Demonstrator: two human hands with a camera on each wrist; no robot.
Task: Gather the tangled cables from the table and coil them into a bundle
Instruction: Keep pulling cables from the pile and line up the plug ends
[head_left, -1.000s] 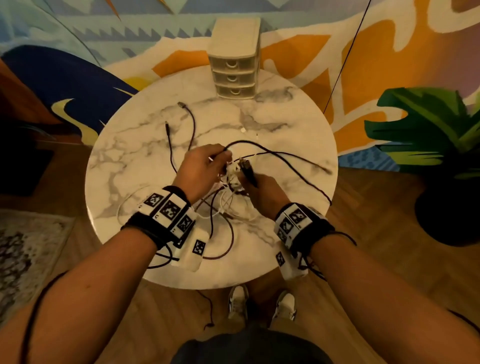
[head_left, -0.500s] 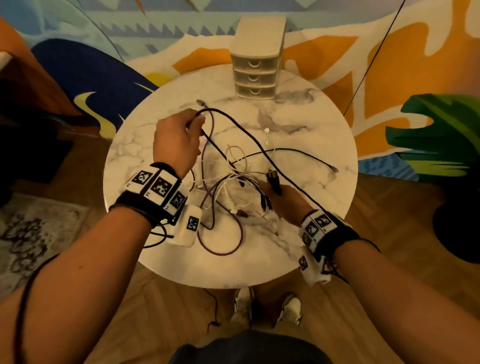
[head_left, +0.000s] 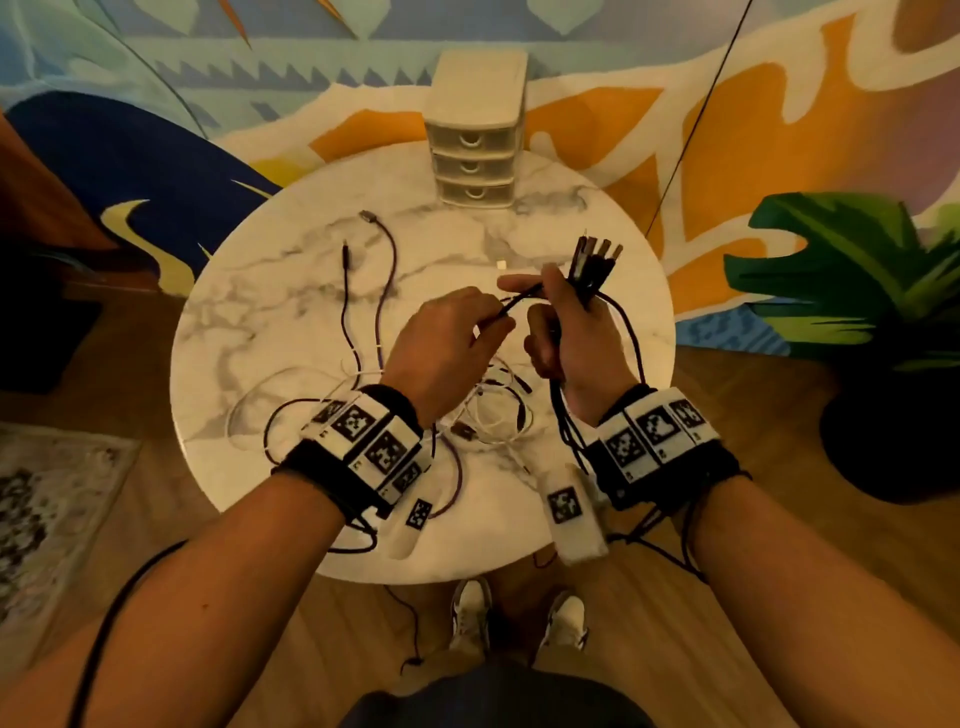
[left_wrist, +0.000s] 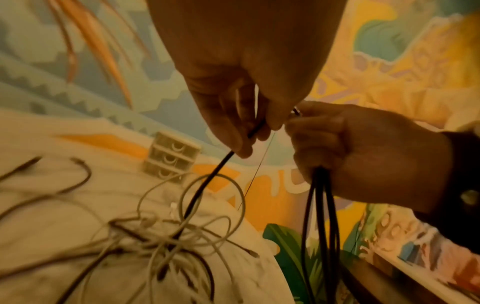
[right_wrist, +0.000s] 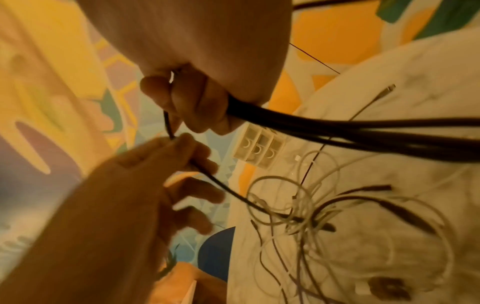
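Note:
My right hand (head_left: 571, 322) is raised over the round marble table (head_left: 270, 312) and grips a bundle of black cables (head_left: 628, 338). Their plug ends (head_left: 592, 260) stick up above its fist, and the strands hang down past the wrist (left_wrist: 322, 216). My left hand (head_left: 457, 332) pinches one black cable (left_wrist: 207, 185) close to the right fingers. This cable runs down into a tangle of white and dark cables (head_left: 488, 415) lying on the table below both hands. Two dark cables (head_left: 363, 291) trail toward the far left of the table.
A small beige three-drawer box (head_left: 475, 135) stands at the table's far edge. A dark potted plant (head_left: 872, 332) is on the floor to the right, a patterned rug (head_left: 47, 499) to the left. A thin black cord (head_left: 696, 119) hangs along the painted wall.
My left hand has come back from the far left to the middle and now pinches a black cable beside the right hand. The right hand has lifted with more black cable gathered in it.

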